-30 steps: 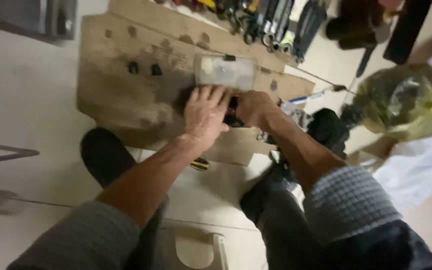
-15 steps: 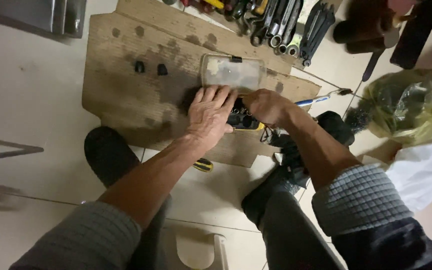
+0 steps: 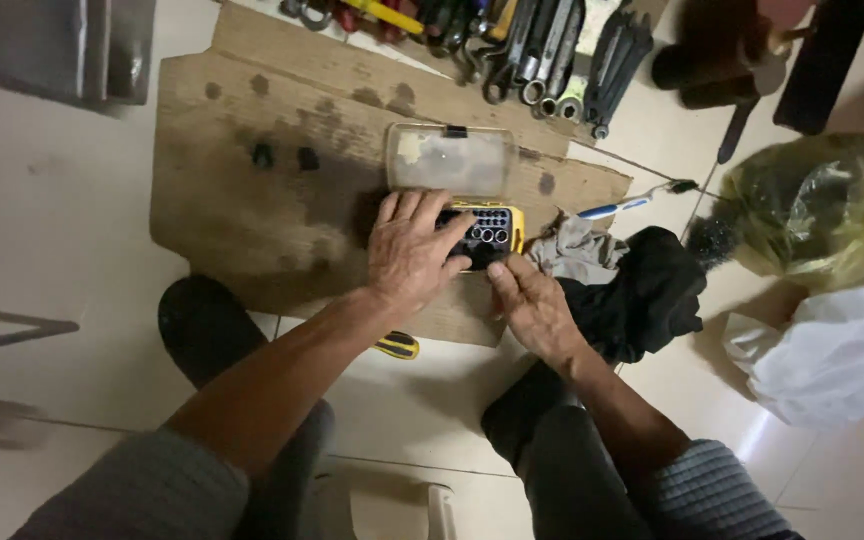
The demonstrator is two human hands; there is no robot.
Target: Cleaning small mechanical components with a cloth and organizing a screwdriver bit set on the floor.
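Left hand (image 3: pixel 412 250) covers yellow socket case (image 3: pixel 487 232), clear lid (image 3: pixel 449 159) open

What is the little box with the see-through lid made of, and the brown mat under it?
The box looks like plastic: its open lid is clear and a bit cloudy, its tray yellow and black with round holes. The left hand rests on it. The brown mat seems to be cardboard: flat, dull, with dark stains and a torn-looking edge.

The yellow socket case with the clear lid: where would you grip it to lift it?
Probably grip the yellow socket case across its short right end, coming from the right. The left hand covers its left half, the open clear lid blocks the far edge, and the right hand sits at the near edge.
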